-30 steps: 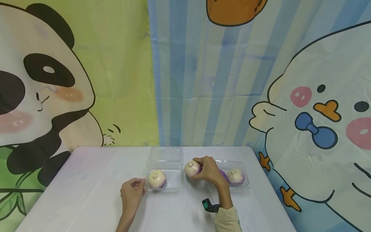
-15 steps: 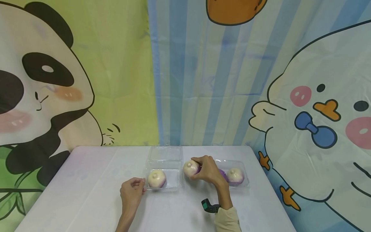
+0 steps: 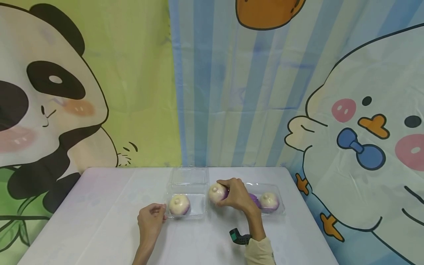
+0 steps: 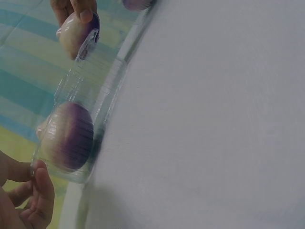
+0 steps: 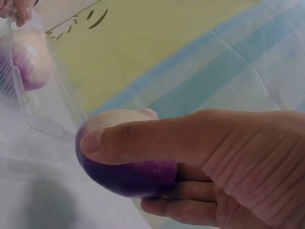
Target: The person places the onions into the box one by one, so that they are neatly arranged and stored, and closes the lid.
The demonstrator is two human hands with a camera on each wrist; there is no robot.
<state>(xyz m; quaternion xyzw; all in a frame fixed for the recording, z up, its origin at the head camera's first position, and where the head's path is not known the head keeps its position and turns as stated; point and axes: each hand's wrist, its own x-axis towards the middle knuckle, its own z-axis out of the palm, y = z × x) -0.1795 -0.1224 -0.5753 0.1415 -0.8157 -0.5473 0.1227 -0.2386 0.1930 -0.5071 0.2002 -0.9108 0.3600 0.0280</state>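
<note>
In the head view my right hand [image 3: 239, 195] grips a white-and-purple onion [image 3: 217, 193], just right of an open clear plastic clamshell box [image 3: 198, 211]. The right wrist view shows the thumb across the side of this onion [image 5: 124, 179], its nub facing away from the palm. Another onion [image 3: 179, 204] sits in the left part of the box. My left hand [image 3: 150, 222] pinches the left edge of that box; the left wrist view shows thumb and finger at its corner. The box's lid [image 3: 189, 176] lies back towards the wall.
A second clear box [image 3: 279, 211] stands at the right, holding an onion [image 3: 269, 201] and a purple one [image 3: 255, 200] partly hidden by my right hand. A dark wrist strap [image 3: 240, 236] juts out beside my right wrist. A printed curtain [image 3: 212, 92] hangs behind the white table [image 3: 109, 217].
My right hand has shifted slightly left with the onion, closer to the left box. The left hand stays at the box edge.
</note>
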